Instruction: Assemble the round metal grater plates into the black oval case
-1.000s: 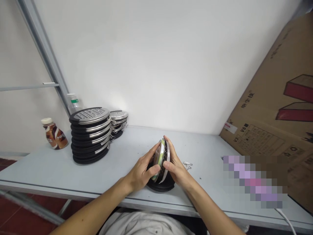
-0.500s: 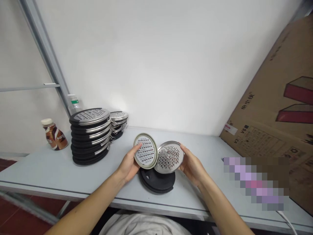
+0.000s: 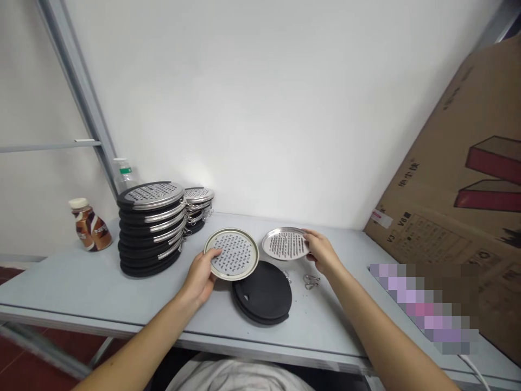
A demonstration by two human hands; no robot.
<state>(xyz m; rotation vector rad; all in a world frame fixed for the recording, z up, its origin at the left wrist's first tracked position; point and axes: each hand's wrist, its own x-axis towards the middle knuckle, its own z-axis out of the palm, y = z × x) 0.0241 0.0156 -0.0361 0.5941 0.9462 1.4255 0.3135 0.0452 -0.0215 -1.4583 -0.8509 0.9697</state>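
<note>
My left hand (image 3: 200,278) grips a round grater plate (image 3: 232,254) with a pale gold rim, its thumb lying over the holed face. In my right hand (image 3: 321,251) is a silver round grater plate (image 3: 285,243), pinched at its right edge and tilted above the table. The two plates are apart. Below and between them lies a black round disc-shaped piece (image 3: 264,293), which seems to be more than one layer thick. A bent metal wire clip (image 3: 311,281) rests to its right, under my right wrist; another bit of wire peeks out behind the black piece.
To the left stands a tall stack of black-edged round graters (image 3: 151,233), with a smaller stack (image 3: 198,206) behind it. A brown drink bottle (image 3: 90,225) and a clear bottle (image 3: 124,175) are beside them. A large cardboard box (image 3: 443,190) leans at the right, near a blurred-out object (image 3: 421,307).
The two grater plates have moved apart, the left one leftward, the right one up and away. More of the black piece shows, and the wire clip has come into sight.
</note>
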